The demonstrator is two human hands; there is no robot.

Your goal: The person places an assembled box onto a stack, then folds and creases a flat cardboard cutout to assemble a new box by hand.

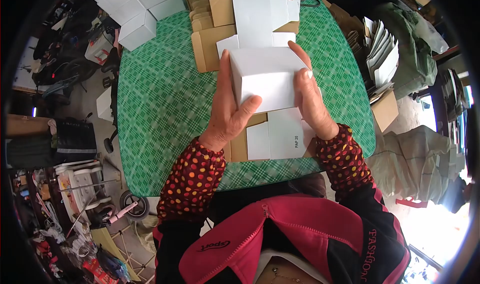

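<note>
A white folded cardboard box (pixel 272 90) is held up over the table between my two hands. My left hand (pixel 227 106) grips its left side, thumb across the front face. On the opposite side, my right hand (pixel 312 96) presses with the thumb near the top edge and a finger reaching behind. Below the box lies a flat unfolded carton (pixel 285 134) printed "PAP 20", partly hidden by the box and my hands. Beyond it, more flat carton blanks (pixel 255 14), white on one side and brown on the other, overlap toward the far edge.
The green checked tablecloth (pixel 160 94) covers the table. Finished white boxes (pixel 137 26) are stacked at the far left corner. Off the right edge stand several folded white cardboard sheets (pixel 382 54) and a brown piece (pixel 385 109). A pair of scissors (pixel 311 2) lies at the far right.
</note>
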